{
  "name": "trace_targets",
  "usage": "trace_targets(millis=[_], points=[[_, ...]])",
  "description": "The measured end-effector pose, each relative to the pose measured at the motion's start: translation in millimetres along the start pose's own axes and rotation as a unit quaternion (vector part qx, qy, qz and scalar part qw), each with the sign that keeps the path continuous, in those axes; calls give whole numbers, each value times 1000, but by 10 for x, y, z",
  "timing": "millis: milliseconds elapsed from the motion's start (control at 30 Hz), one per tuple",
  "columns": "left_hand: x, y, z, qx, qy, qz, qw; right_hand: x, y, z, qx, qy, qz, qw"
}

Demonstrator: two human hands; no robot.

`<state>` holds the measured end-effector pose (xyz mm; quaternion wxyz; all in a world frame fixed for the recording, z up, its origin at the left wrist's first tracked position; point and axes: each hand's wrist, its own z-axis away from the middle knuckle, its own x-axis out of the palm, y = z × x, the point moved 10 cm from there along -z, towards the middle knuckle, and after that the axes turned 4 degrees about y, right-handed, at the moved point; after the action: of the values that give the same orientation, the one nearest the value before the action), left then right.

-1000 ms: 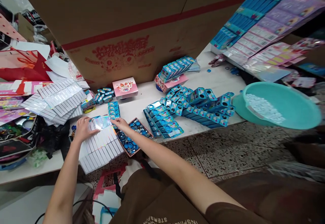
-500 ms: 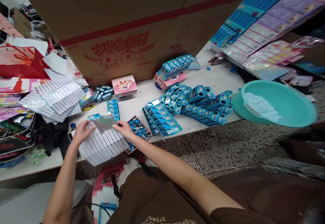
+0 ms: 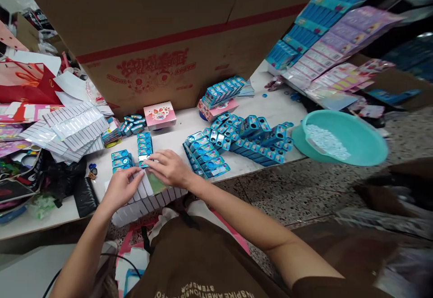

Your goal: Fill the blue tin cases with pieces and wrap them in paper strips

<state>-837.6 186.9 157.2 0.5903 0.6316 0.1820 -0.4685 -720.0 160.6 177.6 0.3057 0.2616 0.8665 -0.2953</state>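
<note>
Along the long white counter [image 3: 171, 141], glossy blue oblong boxes [image 3: 206, 153] already stand massed at centre frame, while the white strip-ruled paper sheet [image 3: 144, 207], lower left, seemingly has many strips left, my left grip [image 3: 122, 189] pinching it, my right grip [image 3: 171, 170] unreadable.

A bundle of sheets [image 3: 144, 205] is lying at the edge of the desk [image 3: 171, 138] beneath the left hand [image 3: 122, 189] and right hand [image 3: 172, 169], a column of cases [image 3: 145, 142] extending beyond the right fingertips. Right of that hand, stacked boxes [image 3: 207, 153] are standing, a basin [image 3: 367, 140] sitting farther right. Beyond both hands, a large carton [image 3: 162, 23] is standing behind a small carton [image 3: 160, 116].
</note>
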Motion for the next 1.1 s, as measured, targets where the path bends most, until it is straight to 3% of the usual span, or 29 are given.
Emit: trace_targets(millis=[200,467,633,733,900,1100], points=[[109,-1,53,-13,-25,54,998,76,-141,159,-2,-19,29,999],[242,-48,47,-56,-40,134,989,-96,-207,299,4,53,11,999],[238,48,11,-34,-49,72,996,-116,-74,294,70,71,-32,995],[238,16,-94,-1,-58,-19,998,-139,-88,282,66,76,-40,994],[67,-449,-569,52,15,-214,975,-257,-50,403,101,84,-80,988],[3,-1160,-1163,102,52,-270,956,-555,469,1039,301,133,-98,939]])
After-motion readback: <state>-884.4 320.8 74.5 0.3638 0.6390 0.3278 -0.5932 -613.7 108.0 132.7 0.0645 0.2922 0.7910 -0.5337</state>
